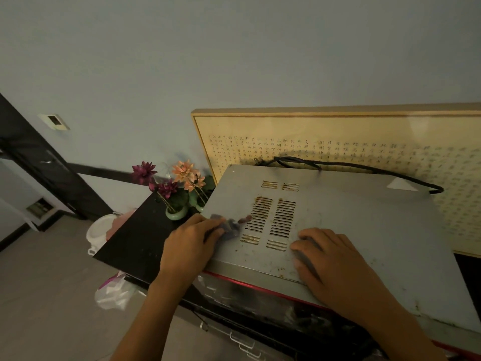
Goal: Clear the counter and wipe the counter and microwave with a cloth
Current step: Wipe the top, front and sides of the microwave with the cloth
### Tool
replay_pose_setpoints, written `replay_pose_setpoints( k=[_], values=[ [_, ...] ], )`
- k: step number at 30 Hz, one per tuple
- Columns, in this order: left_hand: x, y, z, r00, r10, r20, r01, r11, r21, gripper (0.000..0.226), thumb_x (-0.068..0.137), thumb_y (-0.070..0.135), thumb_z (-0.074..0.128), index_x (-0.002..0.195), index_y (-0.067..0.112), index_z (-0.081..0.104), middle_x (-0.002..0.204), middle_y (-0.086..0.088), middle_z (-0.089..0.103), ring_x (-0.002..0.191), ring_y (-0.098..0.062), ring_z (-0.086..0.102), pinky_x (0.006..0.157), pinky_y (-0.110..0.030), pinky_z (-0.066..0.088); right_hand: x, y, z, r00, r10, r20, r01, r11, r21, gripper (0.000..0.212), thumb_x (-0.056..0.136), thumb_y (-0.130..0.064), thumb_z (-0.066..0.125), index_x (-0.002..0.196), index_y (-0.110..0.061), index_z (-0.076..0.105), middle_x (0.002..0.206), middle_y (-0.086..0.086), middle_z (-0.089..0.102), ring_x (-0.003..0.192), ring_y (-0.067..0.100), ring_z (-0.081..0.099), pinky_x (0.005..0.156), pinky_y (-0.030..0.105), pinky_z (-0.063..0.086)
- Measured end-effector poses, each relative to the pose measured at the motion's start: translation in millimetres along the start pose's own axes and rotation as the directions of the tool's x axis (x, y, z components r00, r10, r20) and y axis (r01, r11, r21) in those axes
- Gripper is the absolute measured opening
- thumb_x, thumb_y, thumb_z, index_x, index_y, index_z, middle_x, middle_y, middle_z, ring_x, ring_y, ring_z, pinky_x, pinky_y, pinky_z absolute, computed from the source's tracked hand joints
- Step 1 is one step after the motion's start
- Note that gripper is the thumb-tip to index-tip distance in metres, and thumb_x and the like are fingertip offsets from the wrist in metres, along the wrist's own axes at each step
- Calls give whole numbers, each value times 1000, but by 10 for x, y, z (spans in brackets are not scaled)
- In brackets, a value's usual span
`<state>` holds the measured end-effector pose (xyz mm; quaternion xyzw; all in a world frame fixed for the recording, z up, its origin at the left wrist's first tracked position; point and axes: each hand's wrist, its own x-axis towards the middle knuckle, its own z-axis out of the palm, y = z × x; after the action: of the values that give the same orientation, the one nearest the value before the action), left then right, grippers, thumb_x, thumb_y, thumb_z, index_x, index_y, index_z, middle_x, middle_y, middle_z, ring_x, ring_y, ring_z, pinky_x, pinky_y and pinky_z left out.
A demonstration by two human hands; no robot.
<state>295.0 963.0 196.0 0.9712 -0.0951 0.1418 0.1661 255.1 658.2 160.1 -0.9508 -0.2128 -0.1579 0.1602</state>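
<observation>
Pressing cloth (pixel 229 226) on microwave (pixel 338 217), flowers (pixel 182 178) in vase (pixel 177 212)

We are in a home, in a lived-in room rather than a workplace. A worn grey microwave (pixel 325 220) with rust-stained vents sits on a dark bench (pixel 135 241) at centre frame. Behind it a framed calligraphy panel (pixel 364 142) leans against the pale blue wall (pixel 208 61). Artificial lotus flowers (pixel 171 183) in small green pots stand at the bench's far left corner. Lower left we see a tiled floor (pixel 46 295), a plastic bag (pixel 114 293) and a white pot (pixel 99 233).
</observation>
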Motion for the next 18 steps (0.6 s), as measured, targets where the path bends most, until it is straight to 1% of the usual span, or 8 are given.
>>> replay_pose_setpoints(
  k=[3,6,8,9,11,14,16,18],
  values=[
    [234,-31,-100,995,-97,-7,96,992,-76,24,100,36,56,122,39,67,102,10,63,87,-8,62,75,-29,52,13,4,-9,1000,-8,2,8,1000,-6,36,98,-47,39,114,-27,65,122,-5,60,109,14,58,91,33,50],
    [836,-86,-72,988,-138,-68,129,984,-123,24,104,33,51,120,35,69,89,9,69,73,-5,62,64,-24,50,39,8,-24,1000,-9,8,10,1000,-14,33,96,-46,40,111,-29,65,121,-5,61,107,14,59,89,33,49],
    [1285,-123,14,987,-135,-89,126,986,-108,27,105,33,48,120,34,71,99,4,75,78,-12,66,63,-24,48,44,13,-43,1000,-6,21,6,1000,-22,32,95,-46,41,111,-30,64,121,-6,60,107,14,59,89,30,46],
    [1491,-138,74,987,-133,-86,125,988,-91,27,104,33,49,119,35,71,105,3,75,85,-17,68,66,-28,50,45,17,-50,1000,-4,28,4,1000,-25,31,95,-46,42,111,-31,63,122,-7,59,107,13,58,89,27,43],
    [1791,-119,179,991,-125,-55,121,991,-58,26,102,36,50,117,38,72,110,4,75,94,-23,69,74,-33,54,44,23,-51,999,1,38,0,999,-32,29,95,-46,42,111,-34,62,122,-9,58,108,11,56,90,24,37],
    [1966,-54,374,993,-99,70,99,995,8,26,103,36,50,116,38,73,109,7,70,96,-21,64,75,-33,47,48,29,-48,999,13,46,-11,999,-32,26,96,-46,42,111,-36,60,123,-11,55,109,9,53,91,23,34],
    [1928,-31,470,990,-81,119,72,995,75,28,103,37,48,119,39,71,113,0,67,100,-27,62,80,-37,50,53,34,-43,999,11,36,-10,1000,-28,25,96,-46,43,111,-36,60,122,-12,55,109,9,54,91,24,35],
    [1799,-28,465,991,-67,113,54,992,112,29,104,39,46,122,38,68,115,-5,64,102,-30,62,82,-39,51,54,28,-49,1000,6,30,-6,1000,-15,25,95,-45,43,110,-34,61,121,-10,57,108,11,55,91,24,37]
  ],
)
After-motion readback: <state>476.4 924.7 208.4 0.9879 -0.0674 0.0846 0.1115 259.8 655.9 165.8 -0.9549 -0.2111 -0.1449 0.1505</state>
